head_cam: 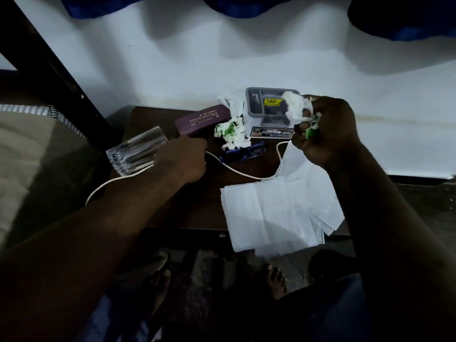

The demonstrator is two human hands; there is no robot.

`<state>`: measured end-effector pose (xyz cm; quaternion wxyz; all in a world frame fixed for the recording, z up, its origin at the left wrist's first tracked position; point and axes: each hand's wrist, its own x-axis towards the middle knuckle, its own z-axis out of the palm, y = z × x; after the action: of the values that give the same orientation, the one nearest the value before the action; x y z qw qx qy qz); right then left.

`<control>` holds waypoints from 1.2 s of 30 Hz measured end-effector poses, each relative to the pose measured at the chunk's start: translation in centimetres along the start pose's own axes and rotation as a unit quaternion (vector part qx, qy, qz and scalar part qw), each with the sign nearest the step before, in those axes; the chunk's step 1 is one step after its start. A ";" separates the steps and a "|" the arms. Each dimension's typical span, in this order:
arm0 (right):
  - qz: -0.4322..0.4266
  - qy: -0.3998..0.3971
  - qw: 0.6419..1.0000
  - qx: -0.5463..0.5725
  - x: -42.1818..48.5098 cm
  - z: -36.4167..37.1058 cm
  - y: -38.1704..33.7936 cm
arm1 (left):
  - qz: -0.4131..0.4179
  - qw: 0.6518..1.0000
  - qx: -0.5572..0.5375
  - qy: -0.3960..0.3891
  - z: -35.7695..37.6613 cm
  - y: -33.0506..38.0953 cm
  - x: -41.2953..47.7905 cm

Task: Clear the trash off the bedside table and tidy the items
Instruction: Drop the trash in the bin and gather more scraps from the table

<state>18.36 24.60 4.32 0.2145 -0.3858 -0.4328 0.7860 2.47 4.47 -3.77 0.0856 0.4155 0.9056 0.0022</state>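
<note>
Glass tumbler gripped by left hand over table edge; right hand clutches crumpled tissue.

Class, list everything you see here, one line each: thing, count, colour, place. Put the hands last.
drinking glass: one, clear, held tilted at left
spectacle case: one, maroon, table's far left
crumpled tissues: several, white-green, table centre
spectacles: one, blue, before the tissues
tray: one, grey, by wall
cable: one, white, across table
paper sheets: several, white, overhanging front right edge
bedside table: one, dark brown
left hand: holds glass
right hand: grips tissue wad
</note>
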 end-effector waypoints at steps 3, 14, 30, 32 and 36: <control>0.052 -0.060 0.996 0.030 0.0 -0.9 -0.5 | 0.001 0.999 0.004 0.032 0.9 0.5 -0.3; 0.100 -0.036 0.986 0.127 -1.0 0.0 -0.4 | -0.020 0.998 0.047 0.022 0.6 1.4 -0.3; 0.079 -0.126 0.989 -0.021 0.1 1.7 0.9 | -0.062 0.922 -0.382 0.015 -5.6 -1.9 1.3; 0.074 -0.132 0.988 -0.036 0.0 1.9 1.1 | -0.015 0.975 -0.223 -0.012 -4.6 -2.1 1.1; 0.070 -0.137 0.987 -0.055 -0.3 2.3 1.3 | 0.020 1.000 -0.018 -0.009 -2.0 -1.8 0.2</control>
<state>16.67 22.55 4.13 0.0762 -0.3151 -0.4727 0.8194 0.72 3.59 -1.98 0.1007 0.4321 0.8960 0.0164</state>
